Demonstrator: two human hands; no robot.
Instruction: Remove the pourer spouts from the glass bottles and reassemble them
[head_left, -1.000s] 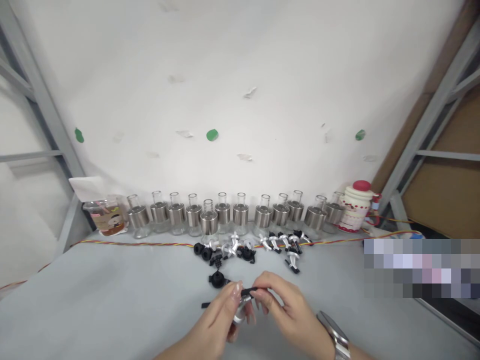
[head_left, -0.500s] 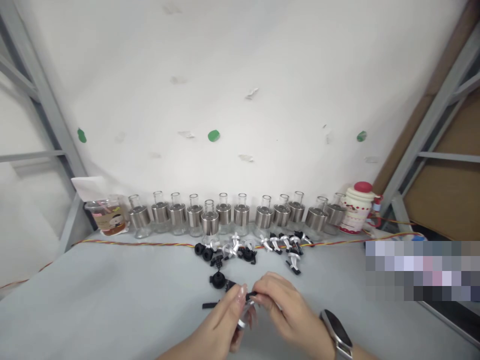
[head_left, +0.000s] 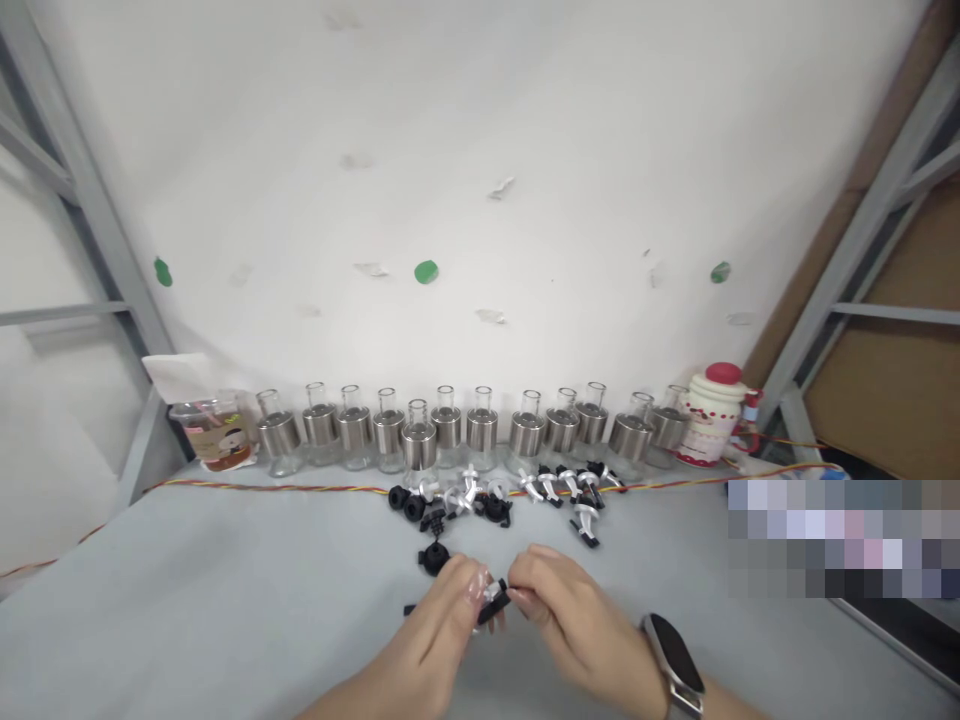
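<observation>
My left hand (head_left: 442, 625) is closed round a silver pourer spout (head_left: 492, 594) with a black flap, low in the middle of the head view. Its fingers hide much of the spout. My right hand (head_left: 562, 615), wearing a watch on the wrist, pinches at the flap's right end; its fingertips cover the exact contact. Just beyond my left hand lies a round black stopper piece (head_left: 434, 559). A black strip (head_left: 409, 609) sticks out to the left, partly hidden behind the same hand.
Several silver pourers (head_left: 585, 520) with black flaps and black stoppers (head_left: 413, 506) lie mid-table. Behind them stand several glass bottles (head_left: 482, 430) with steel bands, along a twisted wire (head_left: 285, 488). A drink cup (head_left: 219, 440) stands left, a red-lidded white container (head_left: 711, 415) right.
The pourer spout has turned in my left hand, so its black flap now slants up to the right. My left hand has rolled slightly; the right has hardly moved.
</observation>
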